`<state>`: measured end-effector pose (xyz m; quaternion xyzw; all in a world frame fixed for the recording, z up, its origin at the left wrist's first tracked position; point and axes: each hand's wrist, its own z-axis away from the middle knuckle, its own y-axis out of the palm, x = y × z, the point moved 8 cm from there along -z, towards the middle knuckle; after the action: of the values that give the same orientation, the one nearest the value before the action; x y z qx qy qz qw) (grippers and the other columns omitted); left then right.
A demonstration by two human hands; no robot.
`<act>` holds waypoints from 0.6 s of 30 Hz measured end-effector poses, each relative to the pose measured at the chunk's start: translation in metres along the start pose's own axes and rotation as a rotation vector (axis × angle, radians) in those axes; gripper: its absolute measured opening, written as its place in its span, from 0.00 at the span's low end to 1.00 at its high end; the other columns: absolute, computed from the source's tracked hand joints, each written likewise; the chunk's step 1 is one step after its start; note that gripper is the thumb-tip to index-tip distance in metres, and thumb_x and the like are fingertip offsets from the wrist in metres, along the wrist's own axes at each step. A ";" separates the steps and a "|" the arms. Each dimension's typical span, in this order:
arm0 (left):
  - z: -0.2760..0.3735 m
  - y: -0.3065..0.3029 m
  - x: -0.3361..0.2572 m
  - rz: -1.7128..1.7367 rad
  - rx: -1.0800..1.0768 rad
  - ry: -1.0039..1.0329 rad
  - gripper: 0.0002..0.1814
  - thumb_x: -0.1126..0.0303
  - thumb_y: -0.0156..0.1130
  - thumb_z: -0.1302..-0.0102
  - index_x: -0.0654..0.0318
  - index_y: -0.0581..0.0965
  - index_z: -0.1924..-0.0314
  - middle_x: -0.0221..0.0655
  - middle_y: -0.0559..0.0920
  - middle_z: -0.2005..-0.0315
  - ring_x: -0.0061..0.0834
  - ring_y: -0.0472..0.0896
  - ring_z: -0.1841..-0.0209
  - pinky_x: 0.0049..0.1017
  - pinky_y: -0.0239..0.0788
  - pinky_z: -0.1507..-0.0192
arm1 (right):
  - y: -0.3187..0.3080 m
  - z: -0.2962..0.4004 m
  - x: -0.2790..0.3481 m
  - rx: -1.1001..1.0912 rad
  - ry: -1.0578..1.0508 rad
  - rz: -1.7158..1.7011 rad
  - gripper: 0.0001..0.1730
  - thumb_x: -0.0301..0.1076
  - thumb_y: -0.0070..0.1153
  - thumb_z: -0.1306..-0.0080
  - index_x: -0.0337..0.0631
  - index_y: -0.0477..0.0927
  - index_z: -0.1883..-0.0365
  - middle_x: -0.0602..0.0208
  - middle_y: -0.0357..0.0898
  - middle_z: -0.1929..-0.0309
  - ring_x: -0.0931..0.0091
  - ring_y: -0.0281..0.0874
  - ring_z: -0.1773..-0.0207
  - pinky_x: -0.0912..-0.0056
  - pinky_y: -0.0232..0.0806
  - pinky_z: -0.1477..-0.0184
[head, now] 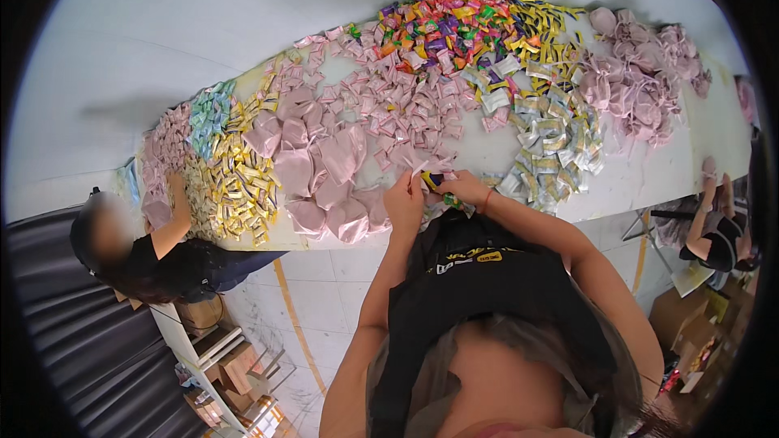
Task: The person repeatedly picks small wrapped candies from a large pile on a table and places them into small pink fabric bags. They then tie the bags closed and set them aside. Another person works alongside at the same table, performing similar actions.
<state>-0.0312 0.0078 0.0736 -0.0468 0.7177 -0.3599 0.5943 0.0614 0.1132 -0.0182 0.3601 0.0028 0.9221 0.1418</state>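
Observation:
At the near edge of the white table (645, 179), my left hand (405, 204) pinches a pink fabric pouch (417, 158) by its upper part. My right hand (465, 188) is beside it, its fingers on a yellow and dark blue wrapped candy (431, 180) at the pouch. A green wrapper (451, 199) shows under my right hand. Pink pouches (328, 164) lie in a pile left of my hands. Beyond my hands spread small pink wrapped sweets (401, 97), and to the right are clear wrapped pieces (551, 146).
Multicoloured candies (450, 24) are heaped at the far edge, with bunched pink pouches (639, 73) at the right. Yellow packets (243, 188) and blue-green packets (211, 112) lie left, near a co-worker (158, 255). Another person (718, 237) is at the far right. Cardboard boxes (678, 313) stand below.

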 end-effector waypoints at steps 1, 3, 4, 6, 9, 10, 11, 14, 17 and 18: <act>0.003 -0.001 -0.004 0.023 0.011 -0.021 0.16 0.66 0.53 0.37 0.69 0.70 0.78 0.34 0.63 0.91 0.18 0.59 0.86 0.25 0.50 0.83 | 0.002 -0.005 -0.006 0.005 -0.019 0.073 0.17 0.38 0.57 0.50 0.37 0.80 0.64 0.67 0.77 0.73 0.78 0.71 0.78 0.76 0.64 0.79; 0.010 0.000 -0.015 0.074 0.035 -0.057 0.14 0.66 0.53 0.37 0.70 0.71 0.77 0.35 0.64 0.91 0.18 0.59 0.86 0.24 0.50 0.83 | 0.003 -0.013 -0.016 0.008 -0.059 0.218 0.21 0.39 0.58 0.52 0.35 0.79 0.61 0.63 0.77 0.72 0.77 0.71 0.79 0.75 0.64 0.82; 0.013 0.002 -0.016 0.082 0.039 -0.042 0.14 0.67 0.53 0.37 0.69 0.72 0.76 0.34 0.64 0.91 0.17 0.59 0.86 0.24 0.50 0.83 | 0.007 -0.018 -0.019 0.012 -0.122 0.159 0.19 0.38 0.56 0.50 0.36 0.79 0.62 0.64 0.77 0.73 0.76 0.72 0.79 0.74 0.65 0.82; 0.021 0.010 -0.014 0.099 0.045 -0.014 0.12 0.67 0.52 0.37 0.69 0.73 0.74 0.32 0.64 0.90 0.16 0.60 0.85 0.24 0.50 0.82 | 0.012 -0.023 -0.019 0.022 -0.248 0.043 0.16 0.37 0.54 0.47 0.36 0.78 0.63 0.64 0.76 0.74 0.75 0.72 0.79 0.73 0.67 0.81; 0.035 0.014 -0.013 0.141 0.050 -0.027 0.09 0.69 0.53 0.38 0.68 0.75 0.69 0.36 0.69 0.89 0.20 0.67 0.85 0.25 0.55 0.82 | 0.017 -0.028 -0.032 0.243 0.179 -0.830 0.11 0.35 0.47 0.41 0.37 0.76 0.66 0.65 0.75 0.77 0.73 0.74 0.79 0.69 0.69 0.78; 0.038 0.013 -0.016 0.216 0.050 -0.062 0.09 0.69 0.52 0.36 0.68 0.74 0.71 0.33 0.68 0.87 0.19 0.66 0.84 0.24 0.55 0.81 | 0.019 -0.020 -0.013 0.216 0.087 -0.870 0.10 0.33 0.42 0.38 0.37 0.74 0.66 0.64 0.75 0.77 0.70 0.76 0.77 0.64 0.72 0.75; 0.039 0.012 -0.013 0.262 0.022 -0.067 0.10 0.69 0.51 0.36 0.68 0.73 0.71 0.32 0.67 0.87 0.19 0.64 0.83 0.24 0.54 0.81 | 0.025 -0.009 0.000 0.172 0.083 -0.906 0.11 0.35 0.42 0.37 0.38 0.75 0.66 0.65 0.76 0.75 0.70 0.76 0.77 0.65 0.72 0.75; 0.042 0.019 0.008 0.397 -0.017 -0.127 0.12 0.68 0.49 0.34 0.68 0.69 0.74 0.31 0.64 0.86 0.19 0.61 0.82 0.24 0.53 0.79 | 0.028 0.009 0.011 0.057 0.064 -0.929 0.10 0.35 0.45 0.38 0.39 0.75 0.67 0.64 0.77 0.72 0.71 0.76 0.76 0.65 0.72 0.73; 0.047 0.038 0.031 0.457 0.033 -0.201 0.15 0.67 0.47 0.32 0.68 0.66 0.75 0.31 0.62 0.86 0.20 0.59 0.80 0.25 0.52 0.78 | -0.001 0.006 0.005 -0.124 -0.013 -0.776 0.08 0.31 0.48 0.41 0.37 0.74 0.65 0.63 0.77 0.70 0.69 0.77 0.72 0.61 0.73 0.67; 0.049 0.045 0.032 0.434 0.057 -0.174 0.15 0.66 0.46 0.32 0.68 0.66 0.75 0.32 0.61 0.86 0.21 0.59 0.80 0.26 0.52 0.77 | -0.008 0.010 0.003 -0.253 -0.058 -0.722 0.09 0.31 0.49 0.42 0.37 0.74 0.64 0.64 0.77 0.69 0.70 0.77 0.71 0.62 0.73 0.65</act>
<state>0.0191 0.0027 0.0196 0.0944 0.6465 -0.2382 0.7186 0.0683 0.1205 -0.0093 0.3415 0.0118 0.7952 0.5010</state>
